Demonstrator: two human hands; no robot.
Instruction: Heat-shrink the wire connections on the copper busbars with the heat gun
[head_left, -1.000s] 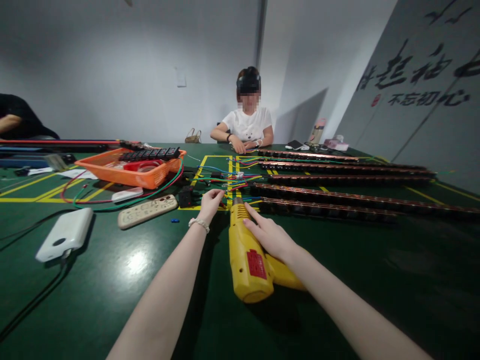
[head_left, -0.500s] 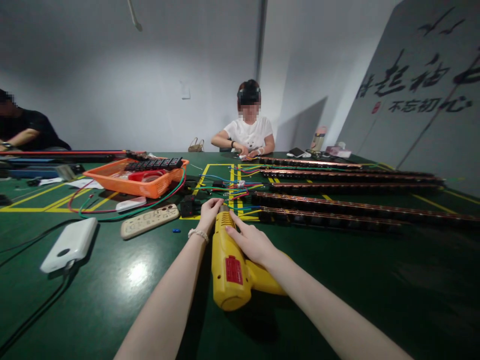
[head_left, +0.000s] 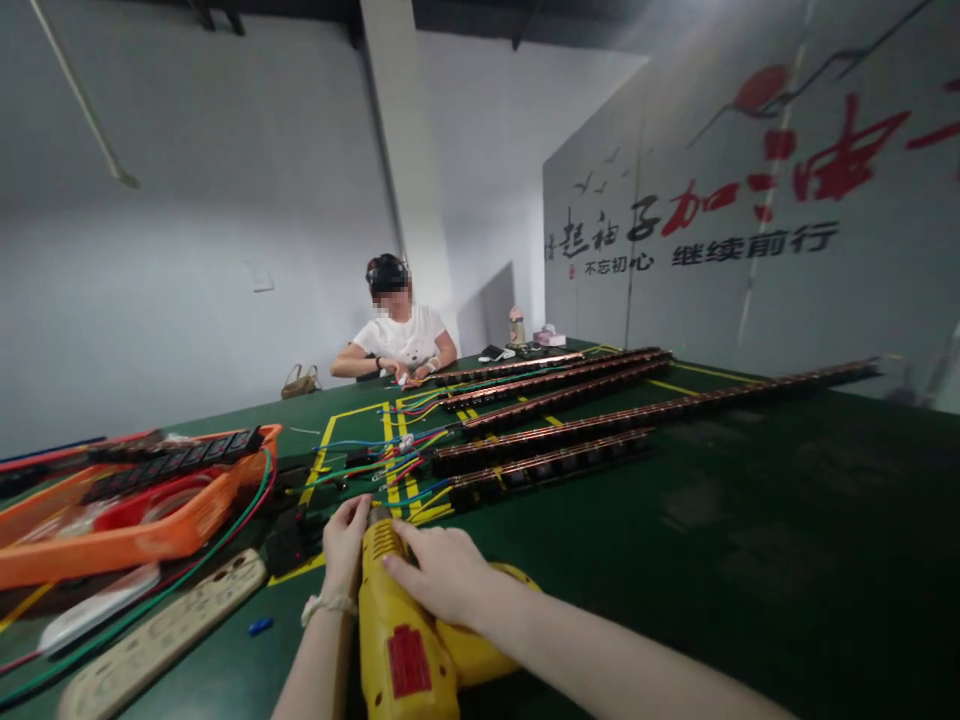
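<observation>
A yellow heat gun (head_left: 409, 640) lies on its side on the green table, its nozzle pointing away from me. My right hand (head_left: 450, 580) is closed over the front of its body, with the fingers near the vents. Just left of the nozzle, my left hand (head_left: 346, 540) is pinched at the end of a thin wire, most of which the fingers hide. Beyond the nozzle, coloured wires (head_left: 409, 465) run to long black strips (head_left: 540, 425) with copper-coloured lines. A black block (head_left: 289, 538) sits left of my left hand.
At left stand an orange basket (head_left: 169, 535) with parts in it and a beige power strip (head_left: 169, 635), with loose cables around. A small blue piece (head_left: 261, 626) lies near the strip. Across the table (head_left: 712, 500) a person in a white shirt (head_left: 401, 335) works with both hands.
The view has turned to the right and tilted upward, so everything sits lower and further left. Both hands keep their places at the heat gun and the wire.
</observation>
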